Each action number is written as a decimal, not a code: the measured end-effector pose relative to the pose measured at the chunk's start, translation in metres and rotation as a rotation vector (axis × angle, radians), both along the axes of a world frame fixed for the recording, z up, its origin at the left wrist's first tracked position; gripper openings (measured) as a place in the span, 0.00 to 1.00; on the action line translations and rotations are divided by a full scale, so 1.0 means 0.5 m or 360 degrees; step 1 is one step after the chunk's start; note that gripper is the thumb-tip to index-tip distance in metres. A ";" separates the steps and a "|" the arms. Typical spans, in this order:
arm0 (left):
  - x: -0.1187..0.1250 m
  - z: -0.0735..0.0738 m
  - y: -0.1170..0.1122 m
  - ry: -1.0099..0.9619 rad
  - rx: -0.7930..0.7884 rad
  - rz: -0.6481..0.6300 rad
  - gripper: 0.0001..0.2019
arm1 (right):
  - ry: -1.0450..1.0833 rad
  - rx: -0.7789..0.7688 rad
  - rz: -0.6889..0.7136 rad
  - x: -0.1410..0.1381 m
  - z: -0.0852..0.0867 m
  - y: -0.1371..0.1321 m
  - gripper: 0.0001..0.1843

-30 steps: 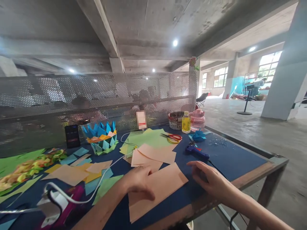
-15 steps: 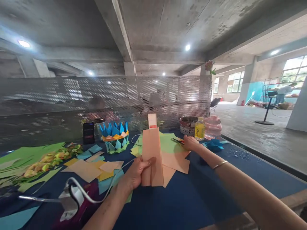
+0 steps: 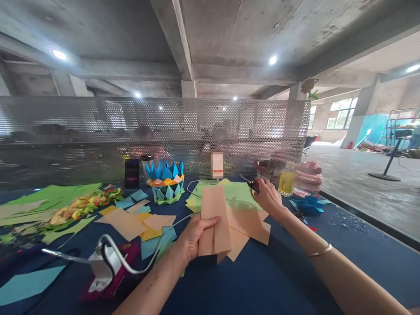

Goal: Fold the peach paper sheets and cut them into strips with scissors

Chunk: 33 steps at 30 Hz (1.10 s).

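My left hand (image 3: pixel 193 238) grips a folded sheet of peach paper (image 3: pixel 213 218), thumb on top and the fingers hidden beneath. The sheet has lengthwise creases, and its lower end gapes slightly open. Closed around the dark handles of a pair of scissors (image 3: pixel 253 186) is my right hand (image 3: pixel 269 195), with the blades pointing away to the left. Green paper (image 3: pixel 241 192) and more peach sheets (image 3: pixel 251 223) lie under and beside the folded piece. A blue paper flower (image 3: pixel 308 204) rests right of my right wrist, near a small tool (image 3: pixel 300 215) partly behind the forearm.
A tiered paper crown-like piece (image 3: pixel 166 183) stands left of centre beside a dark phone (image 3: pixel 131 173). A yellow-labelled bottle (image 3: pixel 286 179), a pink jug (image 3: pixel 307 179) and a round basket (image 3: pixel 267 170) stand back right. A white cable (image 3: pixel 123 262) loops at left. A perforated screen (image 3: pixel 183 118) borders the table.
My right hand has taken up the scissors, which now point away with the handles inside the fingers. The folded peach paper has tipped lower in my left hand. The view has swung left.
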State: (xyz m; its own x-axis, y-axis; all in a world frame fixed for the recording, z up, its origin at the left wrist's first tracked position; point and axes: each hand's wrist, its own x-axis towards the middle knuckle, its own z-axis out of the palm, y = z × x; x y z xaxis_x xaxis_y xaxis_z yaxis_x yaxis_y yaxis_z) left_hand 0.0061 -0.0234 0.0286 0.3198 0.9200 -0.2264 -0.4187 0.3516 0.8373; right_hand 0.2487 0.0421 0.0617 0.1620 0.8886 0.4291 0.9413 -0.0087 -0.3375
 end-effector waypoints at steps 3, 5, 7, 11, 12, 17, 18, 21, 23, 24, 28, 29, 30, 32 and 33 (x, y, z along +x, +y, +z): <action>-0.010 0.007 0.010 -0.0021 -0.0025 0.0127 0.11 | 0.0233 0.0049 0.0290 -0.044 0.017 -0.035 0.21; -0.019 0.013 0.018 -0.0047 -0.0038 0.0239 0.08 | 0.0454 -0.0024 0.0525 -0.078 0.015 -0.070 0.18; -0.029 0.018 0.026 -0.0099 -0.0017 0.0325 0.07 | 0.1303 -0.0195 0.0967 -0.108 0.002 -0.106 0.17; -0.050 0.018 0.050 -0.0167 0.0080 0.0473 0.09 | 0.1920 -0.0418 0.1404 -0.143 -0.033 -0.147 0.19; -0.054 0.017 0.055 -0.0174 0.0099 0.0518 0.10 | 0.1956 -0.0503 0.1466 -0.147 -0.041 -0.149 0.21; -0.060 0.014 0.066 -0.0198 0.0145 0.0656 0.12 | 0.1941 -0.0683 0.1516 -0.156 -0.065 -0.148 0.22; -0.056 0.015 0.063 -0.0179 0.0164 0.0666 0.12 | 0.1929 -0.0619 0.1467 -0.156 -0.066 -0.150 0.21; -0.038 0.017 0.044 -0.0064 0.0253 0.0618 0.13 | 0.1958 -0.0465 0.1277 -0.155 -0.066 -0.154 0.22; -0.025 0.018 0.027 -0.0001 0.0287 0.0537 0.14 | 0.1957 -0.0433 0.1201 -0.155 -0.066 -0.153 0.23; -0.019 0.018 0.020 0.0013 0.0291 0.0503 0.15 | 0.1949 -0.0425 0.1181 -0.155 -0.067 -0.152 0.24; -0.003 0.013 0.002 0.0015 0.0329 0.0423 0.18 | 0.1847 -0.0450 0.1213 -0.158 -0.071 -0.149 0.25; 0.000 0.010 0.001 0.0026 0.0363 0.0422 0.19 | 0.1829 -0.0461 0.1224 -0.158 -0.072 -0.148 0.25; 0.002 0.008 0.001 0.0042 0.0412 0.0418 0.19 | 0.1822 -0.0465 0.1228 -0.159 -0.072 -0.148 0.25; 0.005 0.004 0.001 0.0086 0.0541 0.0434 0.20 | 0.1831 -0.0447 0.1204 -0.158 -0.070 -0.146 0.24; 0.006 0.003 0.002 0.0094 0.0614 0.0443 0.21 | 0.1834 -0.0430 0.1181 -0.157 -0.069 -0.145 0.24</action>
State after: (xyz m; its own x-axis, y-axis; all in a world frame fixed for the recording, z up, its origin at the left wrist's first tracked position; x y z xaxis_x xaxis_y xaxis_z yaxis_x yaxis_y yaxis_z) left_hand 0.0090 -0.0225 0.0300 0.0463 0.9893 0.1383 -0.4005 -0.1085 0.9099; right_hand 0.1702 -0.0303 0.0272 -0.2369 0.9544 0.1819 -0.0478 0.1755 -0.9833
